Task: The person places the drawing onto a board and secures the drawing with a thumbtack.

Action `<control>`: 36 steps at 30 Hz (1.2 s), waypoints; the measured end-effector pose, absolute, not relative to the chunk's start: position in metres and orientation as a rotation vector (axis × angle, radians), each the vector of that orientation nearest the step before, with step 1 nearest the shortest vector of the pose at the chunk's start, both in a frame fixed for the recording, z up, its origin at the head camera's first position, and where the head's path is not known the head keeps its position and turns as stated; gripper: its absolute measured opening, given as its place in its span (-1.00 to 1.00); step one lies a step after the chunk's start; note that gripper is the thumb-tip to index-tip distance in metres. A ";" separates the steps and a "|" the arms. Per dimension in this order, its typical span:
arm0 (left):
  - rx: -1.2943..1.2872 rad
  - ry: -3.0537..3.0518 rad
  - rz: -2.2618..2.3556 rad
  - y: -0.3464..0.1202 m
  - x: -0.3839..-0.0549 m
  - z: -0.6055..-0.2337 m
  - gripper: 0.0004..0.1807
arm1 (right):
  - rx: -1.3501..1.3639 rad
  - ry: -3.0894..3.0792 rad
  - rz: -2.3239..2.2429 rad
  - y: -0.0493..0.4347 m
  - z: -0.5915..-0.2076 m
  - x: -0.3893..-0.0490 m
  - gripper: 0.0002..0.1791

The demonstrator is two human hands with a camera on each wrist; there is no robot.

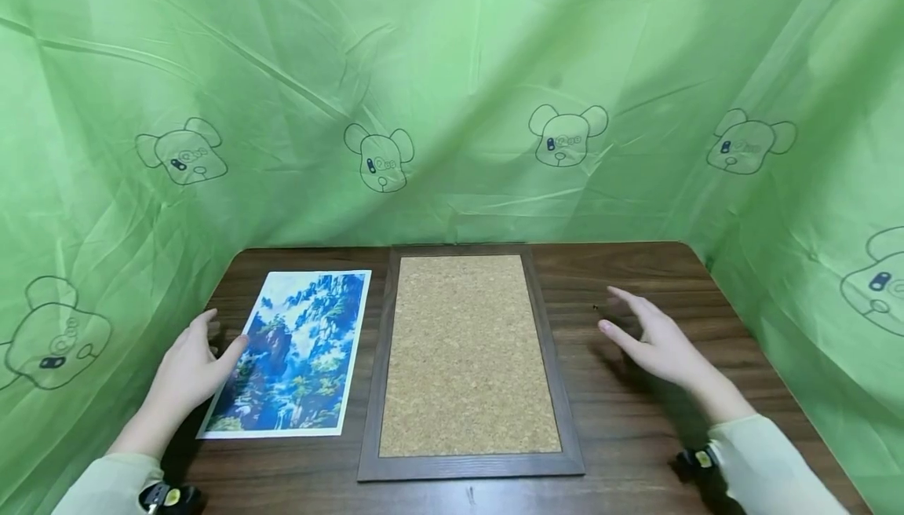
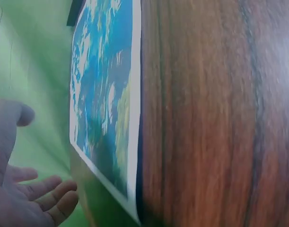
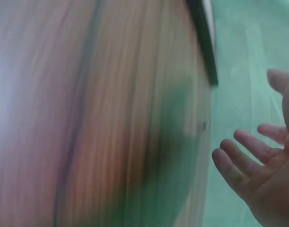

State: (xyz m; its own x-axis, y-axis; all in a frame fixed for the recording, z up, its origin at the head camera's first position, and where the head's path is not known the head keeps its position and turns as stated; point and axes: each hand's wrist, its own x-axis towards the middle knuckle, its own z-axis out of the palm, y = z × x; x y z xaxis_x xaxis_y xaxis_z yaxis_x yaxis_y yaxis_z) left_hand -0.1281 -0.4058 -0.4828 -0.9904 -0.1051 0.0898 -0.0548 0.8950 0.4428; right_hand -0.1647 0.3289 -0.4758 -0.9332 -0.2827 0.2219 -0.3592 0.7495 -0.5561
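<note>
A landscape print (image 1: 297,354) of blue mountains with a white border lies flat on the left of the table. My left hand (image 1: 187,370) hovers at its left edge, the thumb overlapping the border in the head view. Seen from the left wrist, the fingers (image 2: 45,194) are spread and hold nothing. In the middle lies a corkboard (image 1: 466,358) with a dark wooden frame (image 1: 469,466). To its right my right hand (image 1: 660,346) hangs above the table, fingers spread and holding nothing. A tiny dark object (image 1: 595,308) lies near its thumb and fingertips.
The dark wood-grain table (image 1: 282,476) has rounded back corners. Green cloth (image 1: 466,52) printed with bear heads hangs behind it and along both sides. The corkboard's far end reaches the table's back edge.
</note>
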 end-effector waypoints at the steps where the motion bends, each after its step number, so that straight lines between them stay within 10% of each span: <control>1: 0.150 -2.959 -0.688 -0.406 -0.127 -0.484 0.04 | 0.524 -2.810 0.969 0.320 -0.477 -0.166 -0.28; 36: 0.447 -3.055 -0.505 -0.365 -0.136 -0.488 0.09 | 0.408 -2.806 1.650 0.248 -0.510 -0.178 -0.27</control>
State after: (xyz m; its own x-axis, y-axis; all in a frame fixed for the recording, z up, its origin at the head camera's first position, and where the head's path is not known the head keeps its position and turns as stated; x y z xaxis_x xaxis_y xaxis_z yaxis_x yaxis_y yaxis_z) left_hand -0.1357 -0.3652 -0.4875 -0.9591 -0.2809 -0.0338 -0.2768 0.9071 0.3171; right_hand -0.1784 0.2481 -0.5102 -0.9596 -0.2812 0.0060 -0.1420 0.4659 -0.8734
